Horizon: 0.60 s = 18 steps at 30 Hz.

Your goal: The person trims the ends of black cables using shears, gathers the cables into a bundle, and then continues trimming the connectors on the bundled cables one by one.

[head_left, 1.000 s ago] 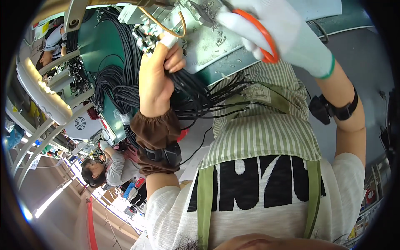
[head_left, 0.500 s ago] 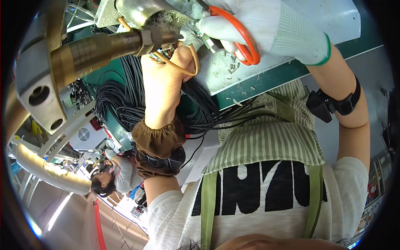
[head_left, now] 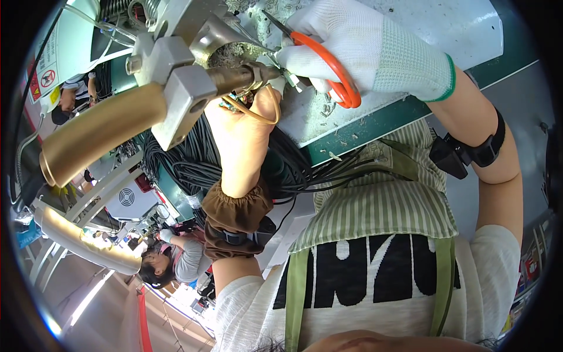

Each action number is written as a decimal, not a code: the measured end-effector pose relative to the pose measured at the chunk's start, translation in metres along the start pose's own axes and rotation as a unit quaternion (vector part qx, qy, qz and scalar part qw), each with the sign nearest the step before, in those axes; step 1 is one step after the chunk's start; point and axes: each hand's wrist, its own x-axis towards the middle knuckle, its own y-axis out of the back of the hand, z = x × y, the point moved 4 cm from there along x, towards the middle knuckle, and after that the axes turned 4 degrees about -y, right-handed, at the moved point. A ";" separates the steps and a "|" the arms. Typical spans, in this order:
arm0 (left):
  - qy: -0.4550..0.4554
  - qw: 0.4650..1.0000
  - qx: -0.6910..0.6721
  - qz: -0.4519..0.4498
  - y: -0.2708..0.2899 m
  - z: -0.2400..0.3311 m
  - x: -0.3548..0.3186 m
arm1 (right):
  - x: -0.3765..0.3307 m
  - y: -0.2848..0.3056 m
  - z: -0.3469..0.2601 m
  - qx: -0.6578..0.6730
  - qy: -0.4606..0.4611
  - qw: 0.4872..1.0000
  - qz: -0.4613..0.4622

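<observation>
My right hand (head_left: 346,50), in a white knit glove with a green cuff, is closed on red-handled scissors (head_left: 342,76); their dark blades point up and left. The gloved fingertips meet a small metallic and green piece (head_left: 288,75) at the tips of my left hand. My left hand (head_left: 243,132) is bare across the back, its fingers closed beneath a brass-coloured nozzle (head_left: 249,77). What they grip is mostly hidden. A thin tan tube (head_left: 274,114) loops in front of the left fingers. Black cables (head_left: 193,152) lie in a thick bundle beside the left wrist.
A metal clamp block (head_left: 182,105) and brass-coloured pipe (head_left: 105,132) stand close left of my hands. Clippings litter the white sheet (head_left: 375,102) on the green bench (head_left: 346,141). A cupped metal holder (head_left: 220,38) sits beyond the nozzle. A co-worker (head_left: 182,258) is at lower left.
The view has shifted, so the nozzle and clamp block appear farther right and more of the left background shows. Both hands keep their grips, and the scissors stay in my right hand.
</observation>
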 end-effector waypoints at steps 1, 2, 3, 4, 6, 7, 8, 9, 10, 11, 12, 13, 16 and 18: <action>0.001 1.000 0.001 0.000 0.000 -0.001 0.000 | -0.001 0.000 0.000 0.001 0.000 1.000 0.001; -0.002 1.000 -0.009 0.002 0.001 -0.001 0.000 | -0.002 0.000 -0.001 -0.005 0.008 1.000 0.013; -0.005 1.000 -0.019 0.004 0.002 -0.001 0.000 | -0.003 0.001 -0.002 -0.012 0.016 1.000 0.025; -0.007 1.000 -0.029 0.006 0.003 -0.002 -0.001 | -0.003 0.001 -0.003 -0.018 0.023 0.999 0.036; -0.009 1.000 -0.027 0.003 0.004 -0.003 0.000 | -0.002 -0.001 -0.001 -0.104 0.079 0.991 0.044; -0.010 1.000 -0.025 -0.001 0.004 -0.003 0.001 | 0.000 -0.003 -0.002 -0.189 0.133 0.972 0.051; -0.012 1.000 -0.022 -0.004 0.004 -0.003 0.002 | 0.000 -0.006 -0.004 -0.273 0.186 0.942 0.058; -0.013 1.000 -0.022 -0.005 0.005 -0.002 0.002 | 0.001 -0.003 -0.006 -0.274 0.187 0.942 0.058; 0.004 0.999 -0.039 -0.017 0.005 -0.002 0.003 | 0.011 0.004 0.003 -0.064 -0.034 0.997 -0.019; 0.020 0.998 -0.056 -0.030 0.004 -0.002 0.004 | 0.012 0.005 0.010 0.152 -0.252 0.951 -0.095; 0.037 0.996 -0.073 -0.044 0.003 -0.002 0.005 | 0.003 -0.002 0.014 0.352 -0.443 0.809 -0.160; 0.034 0.996 -0.072 -0.044 0.002 -0.002 0.006 | 0.000 -0.005 0.016 0.350 -0.442 0.810 -0.159; 0.068 0.965 -0.243 -0.065 -0.007 -0.009 0.009 | -0.008 0.005 0.002 -0.079 0.028 0.993 0.080; 0.067 0.965 -0.252 -0.002 0.003 -0.014 -0.002 | -0.003 0.024 -0.012 0.079 -0.212 0.974 -0.008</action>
